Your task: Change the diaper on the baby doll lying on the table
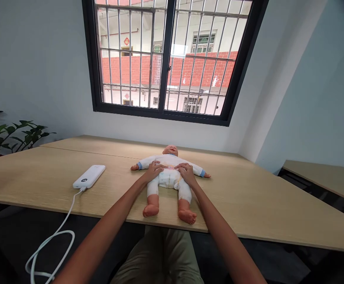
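A baby doll (176, 159) lies on its back on the table, head toward the window and bare feet toward me. It wears a white top with blue cuffs and a white diaper (167, 179); its upper legs are white too. My left hand (155, 170) rests at one side of the diaper's waist, fingers stretched inward over its upper edge. From the other side, my right hand (186, 172) touches the same waist edge with its fingers extended. The fingertips of both hands lie close to a coloured band at the doll's belly. Fine detail under them is too small to make out.
A white power bank (89, 176) lies to the left on the wooden table (240, 201), its white cable (62, 232) hanging over the front edge. Behind the table is a barred window (160, 110). A potted plant (15, 134) stands at far left, another table (322, 177) at right.
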Demonstrator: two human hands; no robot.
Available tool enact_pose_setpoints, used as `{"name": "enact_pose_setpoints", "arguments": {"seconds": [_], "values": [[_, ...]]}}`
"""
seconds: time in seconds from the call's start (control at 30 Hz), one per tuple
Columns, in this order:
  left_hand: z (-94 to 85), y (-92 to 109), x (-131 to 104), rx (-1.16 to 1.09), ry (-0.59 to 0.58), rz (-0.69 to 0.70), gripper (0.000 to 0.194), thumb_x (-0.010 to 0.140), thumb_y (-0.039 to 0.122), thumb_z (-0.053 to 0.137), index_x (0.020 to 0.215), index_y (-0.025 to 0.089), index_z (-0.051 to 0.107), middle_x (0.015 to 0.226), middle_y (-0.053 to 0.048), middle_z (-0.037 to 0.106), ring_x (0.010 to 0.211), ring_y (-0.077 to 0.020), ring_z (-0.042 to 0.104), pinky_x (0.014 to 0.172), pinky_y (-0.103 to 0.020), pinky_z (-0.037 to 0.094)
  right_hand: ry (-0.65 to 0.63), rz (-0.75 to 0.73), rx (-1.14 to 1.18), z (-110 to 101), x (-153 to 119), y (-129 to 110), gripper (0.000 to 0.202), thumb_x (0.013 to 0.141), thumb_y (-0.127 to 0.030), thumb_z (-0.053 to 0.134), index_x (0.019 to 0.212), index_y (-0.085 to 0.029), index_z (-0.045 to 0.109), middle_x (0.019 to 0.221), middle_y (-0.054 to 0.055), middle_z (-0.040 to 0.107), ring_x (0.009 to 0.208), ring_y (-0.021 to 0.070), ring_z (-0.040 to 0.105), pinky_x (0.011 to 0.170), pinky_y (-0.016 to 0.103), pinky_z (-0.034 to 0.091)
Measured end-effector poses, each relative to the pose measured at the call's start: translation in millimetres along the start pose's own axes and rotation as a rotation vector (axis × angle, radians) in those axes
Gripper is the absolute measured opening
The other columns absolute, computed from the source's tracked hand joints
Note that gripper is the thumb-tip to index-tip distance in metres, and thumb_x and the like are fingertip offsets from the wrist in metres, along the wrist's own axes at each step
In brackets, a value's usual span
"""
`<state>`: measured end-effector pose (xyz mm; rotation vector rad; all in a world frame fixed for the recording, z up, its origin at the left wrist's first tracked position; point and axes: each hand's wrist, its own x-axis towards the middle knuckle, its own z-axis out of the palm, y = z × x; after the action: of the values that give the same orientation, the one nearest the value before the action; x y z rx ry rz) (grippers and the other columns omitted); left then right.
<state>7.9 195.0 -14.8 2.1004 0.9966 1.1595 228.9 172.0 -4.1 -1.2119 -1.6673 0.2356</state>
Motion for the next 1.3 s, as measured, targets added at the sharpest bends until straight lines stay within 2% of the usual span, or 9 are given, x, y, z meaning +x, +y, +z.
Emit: {"name": "enact_pose_setpoints", "arguments": {"seconds": [0.2, 0.4, 0.57, 0.67, 0.77, 0.9, 1.03, 1.2, 1.3], "values": [[0.3, 1.2, 1.1, -0.029, 0.01, 0.022, 0.024, 0.084, 0.031, 0.054, 0.093, 0.027, 0.076, 0.115, -0.007, 0.062, 0.13, -0.0262, 0.041, 0.115, -0.037, 0.027, -0.031, 0.011, 0.018, -1.2, 0.8, -2.7, 0.026, 0.073, -0.02, 0.047, 0.065, -0.023, 0.073, 0.087, 0.004, 0.071, 0.1, 0.0227, 0.058, 0.101, 0.042, 0.031], [0.1, 5.3, -0.8, -0.026, 0.002, 0.039, 0.025, 0.084, 0.033, 0.053, 0.092, 0.023, 0.074, 0.112, -0.01, 0.062, 0.129, -0.0293, 0.04, 0.114, -0.04, 0.026, -0.004, 0.036, 0.013, 0.8, 1.1, 1.0, 0.02, 0.07, -0.022, 0.052, 0.062, -0.022, 0.07, 0.087, 0.003, 0.071, 0.098, 0.0225, 0.057, 0.1, 0.042, 0.031], [0.9, 5.5, -2.2, 0.005, 0.05, 0.068, 0.017, 0.082, 0.031, 0.054, 0.086, 0.023, 0.068, 0.104, -0.007, 0.062, 0.114, -0.027, 0.05, 0.107, -0.037, 0.034, 0.028, 0.035, 0.017, 1.6, -0.2, 2.7, 0.026, 0.07, -0.02, 0.049, 0.079, -0.022, 0.073, 0.096, 0.004, 0.071, 0.102, 0.0237, 0.053, 0.096, 0.04, 0.036], [2.8, -0.1, -1.3, 0.03, 0.081, 0.072, 0.014, 0.081, 0.03, 0.054, 0.089, 0.021, 0.061, 0.102, -0.007, 0.057, 0.106, -0.0235, 0.052, 0.102, -0.037, 0.039, -0.01, 0.031, 0.021, 1.6, -0.4, 3.0, 0.027, 0.072, -0.02, 0.049, 0.081, -0.023, 0.074, 0.095, 0.003, 0.071, 0.101, 0.0236, 0.054, 0.096, 0.04, 0.035], [4.8, -7.8, 0.6, 0.03, 0.088, 0.068, 0.019, 0.081, 0.032, 0.054, 0.097, 0.021, 0.058, 0.104, -0.006, 0.055, 0.107, -0.0228, 0.051, 0.102, -0.037, 0.039, -0.014, 0.017, 0.03, 1.5, 0.3, 4.0, 0.027, 0.073, -0.02, 0.049, 0.078, -0.023, 0.075, 0.091, 0.004, 0.071, 0.101, 0.0233, 0.055, 0.098, 0.04, 0.035], [4.8, -12.2, 2.8, 0.0, 0.064, 0.065, 0.029, 0.081, 0.035, 0.054, 0.107, 0.023, 0.061, 0.114, -0.009, 0.056, 0.116, -0.0267, 0.048, 0.108, -0.039, 0.035, -0.02, 0.023, 0.025, 1.8, 1.8, 6.9, 0.023, 0.073, -0.022, 0.051, 0.071, -0.021, 0.074, 0.092, 0.006, 0.069, 0.103, 0.0233, 0.055, 0.1, 0.041, 0.031], [2.1, -6.9, 2.8, 0.009, 0.004, 0.052, 0.034, 0.081, 0.039, 0.052, 0.111, 0.029, 0.066, 0.117, -0.008, 0.056, 0.121, -0.0292, 0.045, 0.111, -0.039, 0.034, -0.013, 0.062, 0.02, 2.4, 1.8, 7.7, 0.017, 0.071, -0.027, 0.056, 0.067, -0.02, 0.07, 0.095, 0.007, 0.068, 0.102, 0.0242, 0.053, 0.098, 0.039, 0.033], [0.4, 1.3, 0.0, 0.008, 0.013, 0.049, 0.028, 0.081, 0.037, 0.051, 0.1, 0.027, 0.069, 0.112, -0.009, 0.058, 0.119, -0.0293, 0.046, 0.109, -0.039, 0.034, -0.016, 0.047, 0.015, 2.0, -0.1, 3.3, 0.023, 0.072, -0.023, 0.048, 0.076, -0.021, 0.071, 0.093, 0.005, 0.07, 0.099, 0.0238, 0.053, 0.097, 0.04, 0.032], [0.1, 4.1, -1.6, 0.014, 0.037, 0.072, 0.021, 0.08, 0.032, 0.052, 0.093, 0.024, 0.067, 0.108, -0.009, 0.059, 0.113, -0.0282, 0.05, 0.106, -0.039, 0.036, -0.036, 0.035, 0.013, 1.6, 0.4, 2.4, 0.025, 0.072, -0.021, 0.047, 0.075, -0.022, 0.072, 0.092, 0.005, 0.07, 0.099, 0.0235, 0.054, 0.099, 0.041, 0.03]]}}
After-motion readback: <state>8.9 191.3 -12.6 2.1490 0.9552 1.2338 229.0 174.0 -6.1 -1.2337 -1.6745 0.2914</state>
